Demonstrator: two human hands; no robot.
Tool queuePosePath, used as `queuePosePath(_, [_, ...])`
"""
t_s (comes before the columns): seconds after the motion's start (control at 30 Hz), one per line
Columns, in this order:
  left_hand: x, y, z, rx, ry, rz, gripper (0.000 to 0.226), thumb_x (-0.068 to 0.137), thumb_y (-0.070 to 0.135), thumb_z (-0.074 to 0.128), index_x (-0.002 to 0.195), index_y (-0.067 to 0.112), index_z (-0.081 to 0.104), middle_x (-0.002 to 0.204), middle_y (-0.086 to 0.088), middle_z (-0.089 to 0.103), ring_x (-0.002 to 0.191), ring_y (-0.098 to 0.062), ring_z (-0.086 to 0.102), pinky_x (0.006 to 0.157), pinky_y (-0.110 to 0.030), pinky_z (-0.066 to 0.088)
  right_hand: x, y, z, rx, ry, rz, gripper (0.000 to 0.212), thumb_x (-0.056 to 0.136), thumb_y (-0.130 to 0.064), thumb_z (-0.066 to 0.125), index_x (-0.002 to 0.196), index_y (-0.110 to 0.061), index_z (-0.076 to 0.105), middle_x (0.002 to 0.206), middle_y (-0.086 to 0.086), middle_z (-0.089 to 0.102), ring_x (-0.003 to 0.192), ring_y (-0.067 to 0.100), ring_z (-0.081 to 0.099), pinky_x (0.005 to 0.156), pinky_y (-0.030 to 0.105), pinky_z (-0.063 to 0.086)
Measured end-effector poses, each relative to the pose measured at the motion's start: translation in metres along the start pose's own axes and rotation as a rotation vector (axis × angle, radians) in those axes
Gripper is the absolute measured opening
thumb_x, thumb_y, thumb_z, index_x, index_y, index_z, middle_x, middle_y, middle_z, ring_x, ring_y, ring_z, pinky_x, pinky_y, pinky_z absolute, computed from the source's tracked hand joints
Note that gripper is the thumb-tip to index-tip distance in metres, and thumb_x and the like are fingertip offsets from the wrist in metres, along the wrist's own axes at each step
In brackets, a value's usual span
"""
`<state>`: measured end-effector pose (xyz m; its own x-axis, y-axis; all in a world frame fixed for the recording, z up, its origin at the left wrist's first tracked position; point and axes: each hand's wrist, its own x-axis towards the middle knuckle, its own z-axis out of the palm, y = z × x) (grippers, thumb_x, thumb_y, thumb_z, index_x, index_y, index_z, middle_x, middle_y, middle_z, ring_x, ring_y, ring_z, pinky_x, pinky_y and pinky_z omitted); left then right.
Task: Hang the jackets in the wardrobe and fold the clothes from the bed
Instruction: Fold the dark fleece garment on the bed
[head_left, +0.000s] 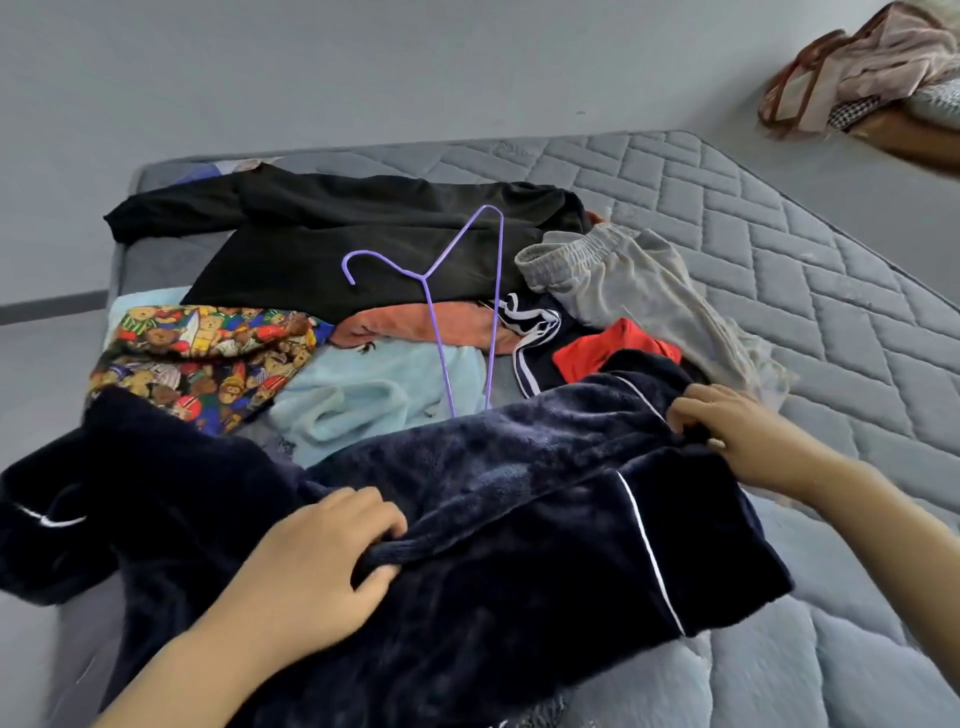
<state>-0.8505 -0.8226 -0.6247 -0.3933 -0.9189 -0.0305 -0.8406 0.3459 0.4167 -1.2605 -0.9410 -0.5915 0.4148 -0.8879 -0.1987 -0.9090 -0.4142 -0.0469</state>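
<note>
A navy fleece garment (493, 509) lies spread across the near end of the bed (779, 249). The left hand (317, 566) has a grip on a fold of it; the right hand (727, 431) seems to pinch its far edge. Behind lies a purple hanger (441, 332) on piled clothes (363, 234).

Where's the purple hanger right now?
In the head view the hanger lies mid-pile on the bed, hook to the left, on the black garment and blue fleece. Its lower end is tucked under the navy robe.
</note>
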Motion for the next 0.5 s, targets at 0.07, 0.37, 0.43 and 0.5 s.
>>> queuePosePath(0.07, [-0.001,0.0,0.01,0.072,-0.021,-0.057,0.021,0.092,0.06,0.043,0.106,0.045,0.047,0.104,0.025,0.045,0.101,0.004,0.042,0.087,-0.016,0.034,0.0,-0.006,-0.019,-0.009,-0.023,0.035,0.043,0.067,0.009,0.054,0.097,-0.02,0.067,0.1,-0.003,0.06,0.103,0.024,0.056,0.092,0.038,0.038])
queuePosePath(0.37, [-0.007,-0.02,0.021,0.186,0.058,-0.208,0.034,0.079,0.004,0.051,0.09,0.036,0.049,0.1,0.018,0.04,0.097,-0.007,0.038,0.079,-0.023,0.023,0.0,-0.109,-0.004,-0.097,0.348,-0.069,0.057,0.096,-0.055,0.03,0.144,-0.029,0.046,0.154,-0.003,0.038,0.145,0.021,0.03,0.119,0.048,0.02])
queuePosePath(0.43, [-0.016,-0.03,0.024,0.189,0.053,-0.219,0.035,0.078,0.003,0.052,0.089,0.037,0.048,0.099,0.019,0.04,0.094,-0.006,0.035,0.079,-0.023,0.021,0.0,-0.12,0.035,-0.153,0.13,0.037,0.065,0.096,-0.065,0.021,0.154,-0.036,0.022,0.162,-0.006,0.019,0.151,0.019,0.009,0.121,0.049,0.004])
queuePosePath(0.5, [-0.023,-0.036,0.028,0.176,0.052,-0.215,0.034,0.08,0.007,0.054,0.094,0.038,0.05,0.103,0.021,0.042,0.097,-0.006,0.038,0.083,-0.022,0.022,-0.004,-0.117,0.067,-0.192,0.024,0.108,0.066,0.096,-0.066,0.015,0.154,-0.039,0.0,0.165,-0.008,0.004,0.152,0.017,-0.005,0.12,0.048,-0.006])
